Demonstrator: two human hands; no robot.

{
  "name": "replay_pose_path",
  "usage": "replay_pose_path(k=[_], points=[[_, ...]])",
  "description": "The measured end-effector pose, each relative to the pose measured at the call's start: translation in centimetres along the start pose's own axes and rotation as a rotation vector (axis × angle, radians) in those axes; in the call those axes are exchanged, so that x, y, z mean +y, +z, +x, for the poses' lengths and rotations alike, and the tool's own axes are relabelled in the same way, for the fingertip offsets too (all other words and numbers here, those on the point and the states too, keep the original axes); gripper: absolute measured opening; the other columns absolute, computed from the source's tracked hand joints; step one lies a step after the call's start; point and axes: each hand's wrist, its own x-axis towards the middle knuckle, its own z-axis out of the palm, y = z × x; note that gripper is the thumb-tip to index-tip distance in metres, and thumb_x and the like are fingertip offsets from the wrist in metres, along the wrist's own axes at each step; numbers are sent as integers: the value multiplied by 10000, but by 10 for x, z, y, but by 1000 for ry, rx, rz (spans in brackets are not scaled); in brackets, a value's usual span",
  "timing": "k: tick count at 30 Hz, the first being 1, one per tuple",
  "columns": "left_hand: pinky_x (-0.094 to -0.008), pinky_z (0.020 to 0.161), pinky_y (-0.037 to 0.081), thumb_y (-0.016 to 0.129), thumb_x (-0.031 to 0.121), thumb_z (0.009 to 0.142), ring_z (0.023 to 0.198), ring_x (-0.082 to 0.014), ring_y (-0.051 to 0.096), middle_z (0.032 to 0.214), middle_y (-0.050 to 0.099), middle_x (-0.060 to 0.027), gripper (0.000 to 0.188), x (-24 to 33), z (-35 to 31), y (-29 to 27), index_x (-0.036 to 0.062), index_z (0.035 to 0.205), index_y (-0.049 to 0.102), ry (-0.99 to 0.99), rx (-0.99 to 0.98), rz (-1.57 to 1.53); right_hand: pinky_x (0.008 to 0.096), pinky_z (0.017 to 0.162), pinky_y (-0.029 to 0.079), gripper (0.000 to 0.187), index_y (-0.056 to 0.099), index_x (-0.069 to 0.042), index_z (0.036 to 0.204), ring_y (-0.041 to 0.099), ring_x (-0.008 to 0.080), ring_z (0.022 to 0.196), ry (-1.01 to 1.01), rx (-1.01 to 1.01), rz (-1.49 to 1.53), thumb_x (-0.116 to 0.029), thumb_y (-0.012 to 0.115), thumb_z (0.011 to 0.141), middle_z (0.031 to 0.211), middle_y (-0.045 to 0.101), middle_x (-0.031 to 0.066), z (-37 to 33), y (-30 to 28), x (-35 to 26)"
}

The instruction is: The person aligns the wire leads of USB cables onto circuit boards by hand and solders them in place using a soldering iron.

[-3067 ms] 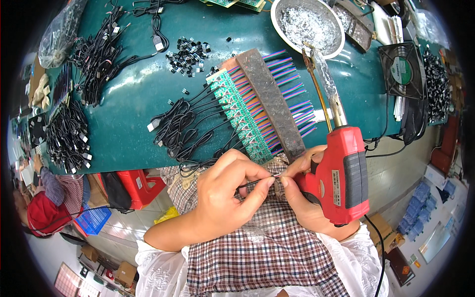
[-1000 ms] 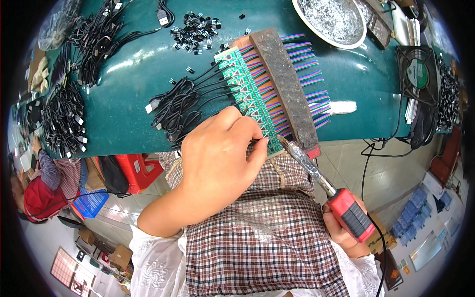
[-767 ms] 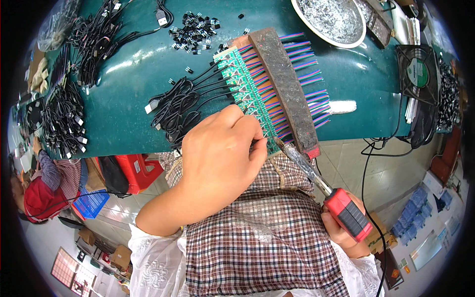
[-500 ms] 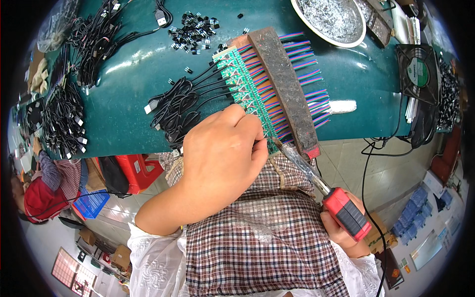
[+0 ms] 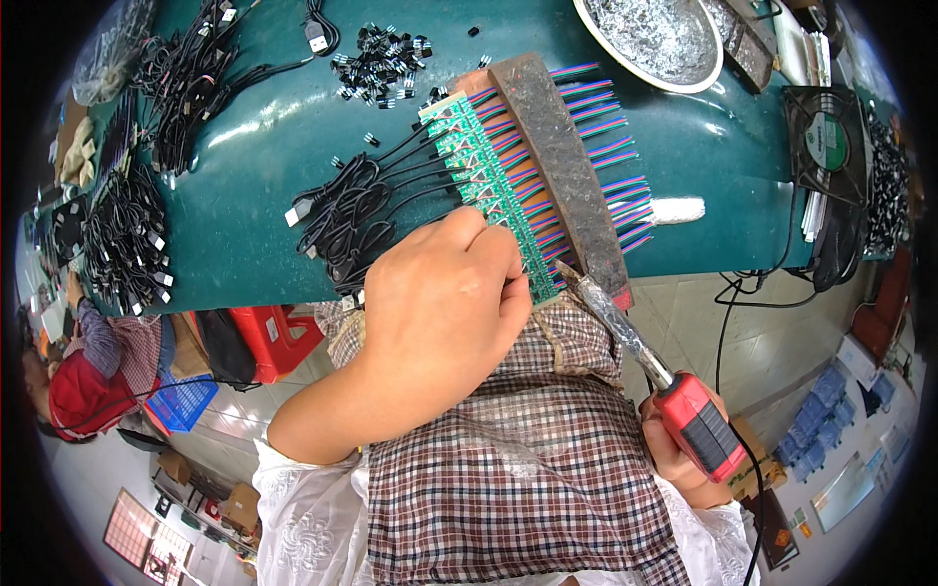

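My right hand (image 5: 674,454) grips the red and black handle of a soldering iron (image 5: 625,327). Its tip points up and left, just off the near right end of a green circuit board strip (image 5: 479,166). Over that near end my left hand (image 5: 440,293) is closed, fingertips pinched at the board's edge; what they pinch is hidden behind the hand. Black cables (image 5: 352,215) run from the strip's left side into a coiled bundle. Thin coloured wires (image 5: 601,122) leave its right side, passing under a dark, heavy bar (image 5: 557,161).
A round pan (image 5: 674,39) with silvery scraps stands at the far right, and a small fan (image 5: 826,146) at the right edge. Small black connectors (image 5: 381,63) are heaped at the back. Cable bundles (image 5: 127,234) lie left. Another person (image 5: 93,381) is at far left.
The soldering iron has shifted right and slightly down with my right hand, so its tip has drawn away from the board's edge. My left hand has hardly moved.
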Motion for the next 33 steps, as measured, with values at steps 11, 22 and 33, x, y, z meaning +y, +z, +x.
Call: replay_pose_path(k=[11, 22, 33], points=[[-393, 661, 491, 808, 81, 768, 754, -264, 638, 792, 636, -47, 117, 1, -2, -5, 98, 795, 696, 43, 1, 13, 366, 587, 494, 259, 653, -17, 895, 623, 281, 638, 192, 169, 210, -20, 764, 661, 791, 624, 127, -33, 12, 30], [-325, 733, 527, 643, 43, 970, 779, -193, 673, 867, 705, -88, 91, -84, 1, -54, -6, 1040, 674, -299, 366, 80, 412, 605, 487, 107, 680, -69, 833, 622, 313, 675, 137, 110, -100, -115, 730, 751, 782, 630, 105, -18, 3, 18], [-329, 760, 557, 524, 7, 926, 831, -212, 735, 934, 740, -131, 222, -102, 21, -62, -13, 964, 742, -282, 95, -300, 419, 638, 508, 118, 680, -79, 840, 647, 316, 699, 181, 72, -75, -165, 744, 788, 790, 669, 84, -3, 0, 4]])
